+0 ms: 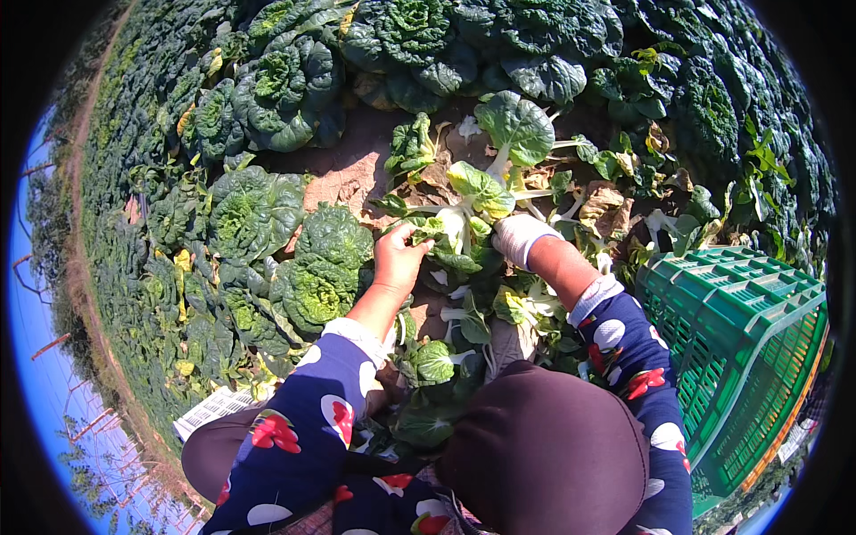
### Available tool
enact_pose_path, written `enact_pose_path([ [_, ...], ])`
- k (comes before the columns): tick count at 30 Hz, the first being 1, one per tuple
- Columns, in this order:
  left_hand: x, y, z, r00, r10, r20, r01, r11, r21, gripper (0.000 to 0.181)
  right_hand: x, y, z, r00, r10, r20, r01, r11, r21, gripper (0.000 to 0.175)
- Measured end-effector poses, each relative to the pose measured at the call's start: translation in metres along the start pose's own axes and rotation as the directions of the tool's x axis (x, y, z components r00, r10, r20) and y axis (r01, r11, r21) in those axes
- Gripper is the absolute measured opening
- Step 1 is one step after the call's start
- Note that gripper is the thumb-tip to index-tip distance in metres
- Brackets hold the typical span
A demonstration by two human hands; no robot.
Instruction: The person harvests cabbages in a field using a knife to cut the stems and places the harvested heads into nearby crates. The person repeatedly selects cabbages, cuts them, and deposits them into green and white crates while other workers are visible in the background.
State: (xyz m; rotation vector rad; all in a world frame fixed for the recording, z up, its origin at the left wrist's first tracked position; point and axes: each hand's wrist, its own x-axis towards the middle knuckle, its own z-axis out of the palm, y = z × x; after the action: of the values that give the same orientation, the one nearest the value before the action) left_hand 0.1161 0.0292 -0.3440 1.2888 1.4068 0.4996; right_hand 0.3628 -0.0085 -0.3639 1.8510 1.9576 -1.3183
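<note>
My bare left hand (400, 249) pinches a green leaf (431, 229) between thumb and fingers, at the left side of a leafy plant with pale stalks (456, 229). My right hand (520, 239), in a whitish glove, is at the plant's right side with the fingers curled downward. What those fingers hold, if anything, is hidden. A yellowing leaf (483, 189) and a broad green leaf (518, 130) stand out just beyond the plant. Below my hands, cut loose leaves (438, 361) lie on the soil.
A green plastic crate (725, 321) is tipped on its side at my right. Rooted green heads, such as this one (321, 267), grow at the left and ahead. Dry brown leaves (605, 207) litter the soil. Part of a white crate (217, 411) shows at lower left, beside my knee.
</note>
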Motion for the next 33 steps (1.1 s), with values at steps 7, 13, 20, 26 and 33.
enact_pose_path([
  [7, -0.017, 0.003, -0.047, 0.964, -0.246, 0.103, 0.263, 0.819, -0.510, 0.039, -0.064, -0.004, 0.020, 0.968, 0.208, -0.141, -0.170, 0.956, 0.238, 0.032],
  [13, -0.046, 0.052, -0.068, 0.939, -0.032, 0.343, 0.293, 0.597, -0.747, 0.039, -0.109, -0.049, -0.002, 0.803, 0.342, -0.488, 0.406, 0.286, 0.868, 0.054],
  [20, -0.092, 0.094, -0.057, 0.948, 0.152, 0.280, 0.092, 0.710, -0.698, 0.041, -0.146, -0.100, -0.043, 0.943, 0.053, -0.328, 0.320, 0.113, 0.941, 0.070],
  [26, -0.121, 0.180, -0.071, 0.859, 0.438, 0.266, -0.436, 0.897, -0.070, 0.072, -0.156, -0.097, -0.024, 0.690, 0.227, -0.687, 0.424, 0.642, 0.638, 0.070],
  [33, -0.128, 0.178, -0.026, 0.803, 0.498, 0.326, -0.575, 0.506, 0.643, 0.095, -0.185, -0.126, -0.046, 0.700, 0.151, -0.698, 0.398, 0.730, 0.556, 0.070],
])
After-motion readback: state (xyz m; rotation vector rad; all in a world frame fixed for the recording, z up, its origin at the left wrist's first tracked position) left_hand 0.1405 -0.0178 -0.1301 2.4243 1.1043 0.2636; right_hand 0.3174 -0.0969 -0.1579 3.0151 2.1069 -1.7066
